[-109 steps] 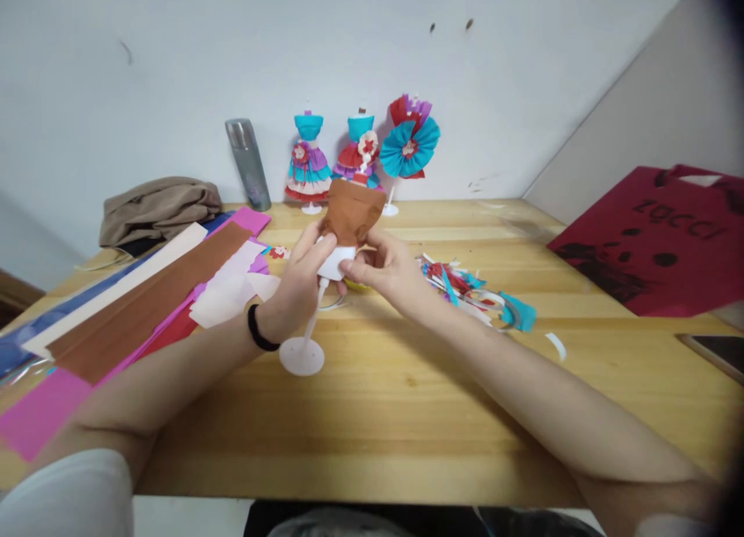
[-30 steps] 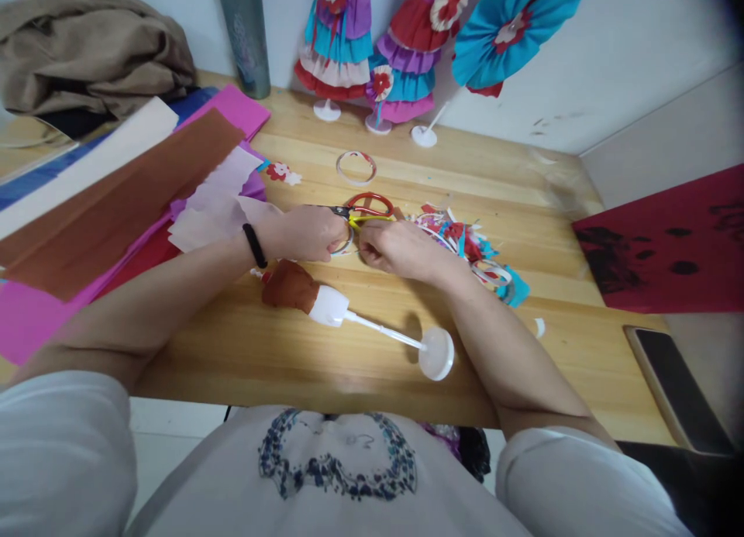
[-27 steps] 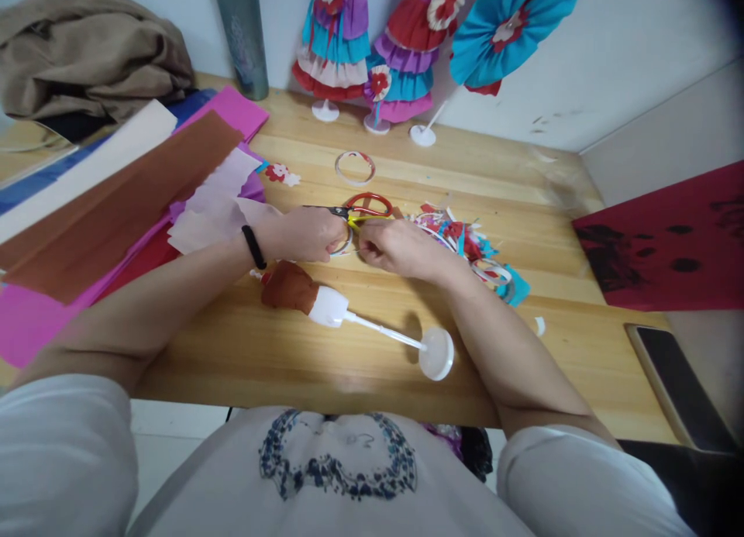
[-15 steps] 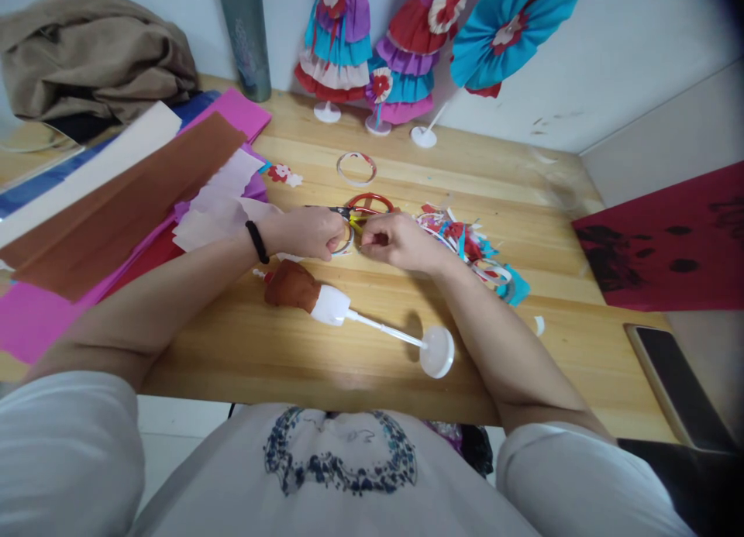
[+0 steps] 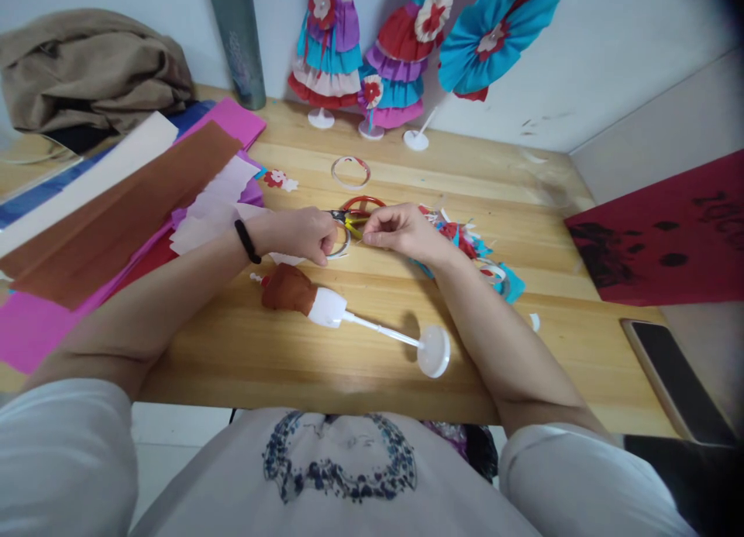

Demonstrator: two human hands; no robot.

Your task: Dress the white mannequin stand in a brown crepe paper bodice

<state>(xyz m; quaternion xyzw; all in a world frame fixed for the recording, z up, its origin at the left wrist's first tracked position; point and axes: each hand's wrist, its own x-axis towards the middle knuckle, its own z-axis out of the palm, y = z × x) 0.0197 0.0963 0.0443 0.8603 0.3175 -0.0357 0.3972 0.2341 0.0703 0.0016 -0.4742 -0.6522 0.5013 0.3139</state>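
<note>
My left hand [image 5: 311,235] is closed, fingers curled down, beside a roll of tape [image 5: 341,246]. What lies between its fingers is hidden. To the right, my right hand [image 5: 404,233] pinches thumb and fingertips together over something too thin to name. Between and behind the hands lie scissors [image 5: 356,225] with yellow and red on the handles. Nearer to me, a small white mannequin [image 5: 328,308] rests on its side, its stand pointing right and brown paper [image 5: 289,290] wrapped around its upper part.
Sheets of coloured crepe paper [image 5: 145,204] are stacked at left. Paper scraps [image 5: 465,239] lie beyond my right forearm. Another tape ring [image 5: 350,173] and paper flowers [image 5: 277,179] sit farther back. Ruffled paper dresses [image 5: 328,53] on stands line the wall. A phone [image 5: 677,378] is at right.
My hands have drawn slightly apart, showing more of the tape roll and scissors between them. The whole view has shifted a little. The mannequin stays lying in place.
</note>
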